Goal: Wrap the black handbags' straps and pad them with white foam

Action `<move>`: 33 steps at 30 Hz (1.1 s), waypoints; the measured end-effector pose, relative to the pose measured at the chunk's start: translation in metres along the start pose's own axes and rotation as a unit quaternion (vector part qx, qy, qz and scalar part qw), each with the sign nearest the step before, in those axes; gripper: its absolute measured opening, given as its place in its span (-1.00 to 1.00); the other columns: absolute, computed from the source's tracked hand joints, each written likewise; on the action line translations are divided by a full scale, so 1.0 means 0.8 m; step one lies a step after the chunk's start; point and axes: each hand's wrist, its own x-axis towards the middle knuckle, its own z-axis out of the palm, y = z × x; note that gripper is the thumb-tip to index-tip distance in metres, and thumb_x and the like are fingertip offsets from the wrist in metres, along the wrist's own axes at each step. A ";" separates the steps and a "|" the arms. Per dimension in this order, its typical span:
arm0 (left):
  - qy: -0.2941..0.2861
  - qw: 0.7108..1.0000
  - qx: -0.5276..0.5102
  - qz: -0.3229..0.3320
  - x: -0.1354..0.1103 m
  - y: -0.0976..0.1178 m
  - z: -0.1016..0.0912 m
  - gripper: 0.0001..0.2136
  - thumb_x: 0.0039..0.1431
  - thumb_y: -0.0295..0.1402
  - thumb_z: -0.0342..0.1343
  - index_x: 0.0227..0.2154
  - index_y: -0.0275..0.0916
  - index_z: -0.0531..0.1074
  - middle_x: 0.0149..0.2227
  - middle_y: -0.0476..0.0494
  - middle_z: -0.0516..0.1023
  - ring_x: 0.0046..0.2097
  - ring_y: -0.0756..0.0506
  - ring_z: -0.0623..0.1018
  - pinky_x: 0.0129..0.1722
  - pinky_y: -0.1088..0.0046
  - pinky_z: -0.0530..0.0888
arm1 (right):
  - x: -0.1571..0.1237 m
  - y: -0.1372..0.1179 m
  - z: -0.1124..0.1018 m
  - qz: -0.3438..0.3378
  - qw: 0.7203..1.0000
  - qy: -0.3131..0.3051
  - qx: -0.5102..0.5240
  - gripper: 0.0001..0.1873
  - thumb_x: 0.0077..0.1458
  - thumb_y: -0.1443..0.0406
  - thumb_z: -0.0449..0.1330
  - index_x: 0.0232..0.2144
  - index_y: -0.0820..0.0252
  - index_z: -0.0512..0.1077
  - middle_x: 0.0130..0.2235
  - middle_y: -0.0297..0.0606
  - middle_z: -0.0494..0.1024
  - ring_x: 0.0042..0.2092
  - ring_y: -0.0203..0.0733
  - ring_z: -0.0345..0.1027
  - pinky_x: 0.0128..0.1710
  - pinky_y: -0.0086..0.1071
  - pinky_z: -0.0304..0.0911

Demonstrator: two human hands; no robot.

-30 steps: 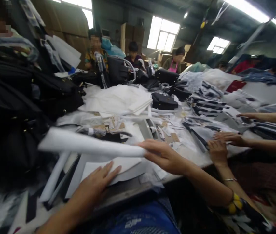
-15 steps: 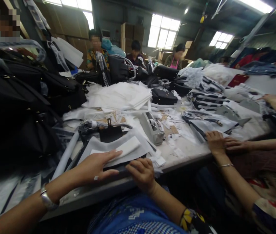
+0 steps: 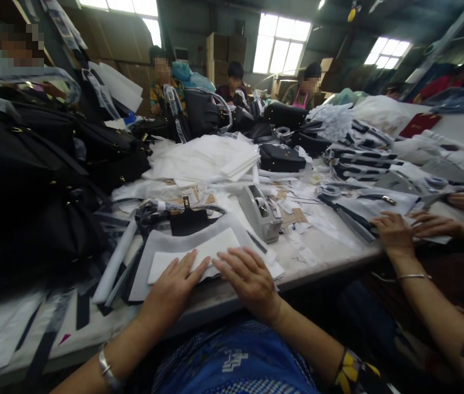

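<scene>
In front of me a flat black handbag lies under a greyish-white sheet [image 3: 144, 273]. A smaller folded white sheet [image 3: 218, 242] rests on top. My left hand [image 3: 177, 284] lies across the folded sheet's near edge, fingers stretched out. Beside it my right hand [image 3: 252, 282] rests at the right end of the same edge, its fingers extended and slightly bent. Nothing shows gripped in either hand. Beyond the sheets lie a black flap [image 3: 189, 222] with a metal clasp and a plastic-wrapped handle [image 3: 152, 214]. The bag's near edge is hidden under my hands.
A grey tape dispenser [image 3: 262, 219] stands right of the bag. Black bags [image 3: 22, 191] are heaped at left, white sheets [image 3: 203, 156] piled behind. At right, a co-worker's hands [image 3: 396, 232] touch another covered bag [image 3: 375, 205]. Several people sit across the table [image 3: 322, 257].
My left hand has moved from the sheet's left part to its near edge, fingers now pointing away from me. My right hand has uncurled and come onto the sheet. The view has shifted slightly left.
</scene>
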 end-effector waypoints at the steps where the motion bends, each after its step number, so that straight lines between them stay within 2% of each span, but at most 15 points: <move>1: 0.006 1.000 0.009 0.001 0.000 0.004 -0.001 -0.39 0.24 -0.64 -0.15 0.34 -0.13 0.11 0.33 -0.36 0.22 0.29 -0.24 0.33 0.20 0.08 0.37 | 0.002 0.008 0.001 0.001 1.000 -0.017 -0.010 -0.57 0.33 0.40 0.07 0.21 0.09 0.35 0.12 -0.22 0.53 0.22 -0.07 0.30 0.31 -0.03 0.11; 3: 0.011 0.999 0.031 -0.005 0.003 0.017 -0.005 -0.41 0.24 -0.64 -0.17 0.32 -0.19 0.15 0.36 -0.37 0.14 0.32 -0.28 0.29 0.20 0.01 0.37 | 0.002 0.024 0.012 -0.008 1.000 -0.028 -0.004 -0.61 0.35 0.39 0.05 0.17 0.09 0.40 0.11 -0.23 0.54 0.21 -0.07 0.32 0.30 -0.01 0.13; 6: 0.011 0.997 0.064 -0.035 0.015 0.043 -0.012 -0.46 0.21 -0.65 -0.20 0.24 -0.32 0.27 0.39 -0.36 0.04 0.37 -0.34 0.16 0.21 -0.20 0.28 | -0.005 0.036 0.032 -0.004 1.000 -0.008 0.021 -0.66 0.35 0.37 0.05 0.09 0.09 0.46 0.04 -0.25 0.59 0.12 -0.13 0.42 0.23 -0.08 0.23; 8: 0.003 0.996 0.067 -0.052 0.024 0.055 -0.012 -0.52 0.22 -0.61 -0.20 0.17 -0.43 0.34 0.36 -0.43 0.11 0.37 -0.37 0.15 0.24 -0.26 0.21 | -0.008 0.038 0.038 0.011 0.999 0.002 0.030 -0.67 0.36 0.37 0.05 0.08 0.08 0.47 0.04 -0.28 0.60 0.11 -0.13 0.43 0.23 -0.07 0.22; 11: 0.000 0.997 0.057 -0.042 0.029 0.058 -0.003 -0.57 0.25 -0.58 -0.19 0.12 -0.49 0.38 0.28 -0.52 0.27 0.32 -0.37 0.26 0.24 -0.14 0.27 | -0.007 0.031 0.030 0.022 0.999 0.011 0.042 -0.67 0.35 0.39 0.05 0.08 0.10 0.46 0.04 -0.28 0.59 0.10 -0.10 0.44 0.26 -0.05 0.18; 14: 0.028 0.998 0.054 -0.027 0.024 0.049 0.008 -0.51 0.28 -0.59 -0.19 0.25 -0.37 0.26 0.29 -0.46 0.27 0.30 -0.35 0.30 0.20 -0.05 0.35 | -0.010 0.014 0.013 0.030 0.995 0.038 0.084 -0.67 0.30 0.45 0.09 0.05 0.11 0.46 0.00 -0.27 0.62 0.08 -0.09 0.45 0.26 -0.02 0.16; 15: 0.035 0.998 0.053 -0.027 0.022 0.047 0.011 -0.48 0.29 -0.59 -0.18 0.30 -0.31 0.18 0.31 -0.44 0.24 0.31 -0.35 0.29 0.19 -0.05 0.36 | -0.014 0.006 0.007 0.049 0.991 0.050 0.112 -0.67 0.28 0.47 0.10 0.02 0.11 0.47 -0.04 -0.26 0.63 0.05 -0.10 0.46 0.22 -0.06 0.21; 17: 0.039 0.997 0.052 -0.031 0.019 0.044 0.013 -0.44 0.30 -0.58 -0.16 0.35 -0.21 0.08 0.32 -0.42 0.22 0.31 -0.34 0.29 0.19 -0.05 0.36 | -0.026 -0.010 -0.003 0.137 0.973 0.058 0.179 -0.73 0.26 0.46 0.11 -0.06 0.13 0.49 -0.13 -0.22 0.64 -0.05 -0.14 0.50 0.05 -0.21 0.38; 19: 0.037 0.997 0.053 -0.032 0.018 0.044 0.013 -0.42 0.30 -0.59 -0.15 0.36 -0.19 0.05 0.32 -0.42 0.22 0.31 -0.34 0.28 0.19 -0.04 0.36 | -0.036 -0.024 -0.014 0.255 0.936 0.026 0.241 -0.82 0.28 0.41 0.11 -0.21 0.13 0.50 -0.30 -0.26 0.62 -0.25 -0.21 0.52 -0.23 -0.38 0.45; 21: 0.035 0.997 0.057 -0.030 0.018 0.045 0.013 -0.42 0.29 -0.59 -0.14 0.36 -0.19 0.06 0.32 -0.44 0.21 0.31 -0.35 0.27 0.19 -0.05 0.36 | -0.037 -0.030 -0.026 0.316 0.908 -0.014 0.276 -0.81 0.31 0.36 0.10 -0.34 0.13 0.48 -0.45 -0.33 0.54 -0.41 -0.26 0.47 -0.39 -0.45 0.41; 23: 0.038 0.997 0.062 -0.028 0.018 0.046 0.013 -0.42 0.30 -0.59 -0.14 0.36 -0.19 0.07 0.32 -0.44 0.22 0.31 -0.35 0.28 0.19 -0.05 0.37 | -0.023 -0.025 -0.040 0.279 0.917 -0.017 0.285 -0.82 0.31 0.36 0.10 -0.30 0.13 0.49 -0.41 -0.31 0.55 -0.37 -0.25 0.49 -0.32 -0.44 0.42; 25: 0.047 0.996 0.069 -0.025 0.018 0.047 0.013 -0.44 0.31 -0.58 -0.15 0.35 -0.18 0.08 0.31 -0.44 0.24 0.30 -0.35 0.30 0.17 -0.04 0.40 | 0.005 -0.009 -0.048 0.189 0.946 -0.006 0.264 -0.81 0.31 0.38 0.09 -0.11 0.13 0.48 -0.20 -0.22 0.60 -0.16 -0.20 0.51 -0.11 -0.37 0.43; 27: 0.068 0.994 0.083 -0.026 0.018 0.048 0.015 -0.45 0.31 -0.58 -0.17 0.34 -0.19 0.11 0.30 -0.44 0.26 0.28 -0.34 0.33 0.15 -0.04 0.42 | 0.043 0.014 -0.044 0.104 0.969 -0.026 0.225 -0.71 0.31 0.41 0.07 0.03 0.16 0.43 -0.03 -0.13 0.57 0.01 -0.14 0.45 0.05 -0.27 0.38; 30: 0.092 0.990 0.106 -0.021 0.018 0.047 0.019 -0.45 0.31 -0.60 -0.20 0.34 -0.19 0.12 0.29 -0.44 0.29 0.28 -0.34 0.34 0.13 -0.03 0.45 | 0.103 0.053 -0.011 0.032 0.978 -0.123 0.164 -0.68 0.29 0.42 0.08 0.07 0.30 0.40 0.06 -0.01 0.51 0.14 -0.06 0.35 0.17 -0.18 0.28; 33: 0.091 0.989 0.114 -0.023 0.018 0.048 0.021 -0.43 0.29 -0.61 -0.20 0.35 -0.18 0.10 0.30 -0.42 0.27 0.28 -0.33 0.33 0.13 -0.01 0.45 | 0.151 0.084 0.033 0.025 0.951 -0.294 0.096 -0.70 0.30 0.38 0.10 0.05 0.34 0.42 0.02 0.03 0.53 0.11 -0.01 0.38 0.13 -0.16 0.27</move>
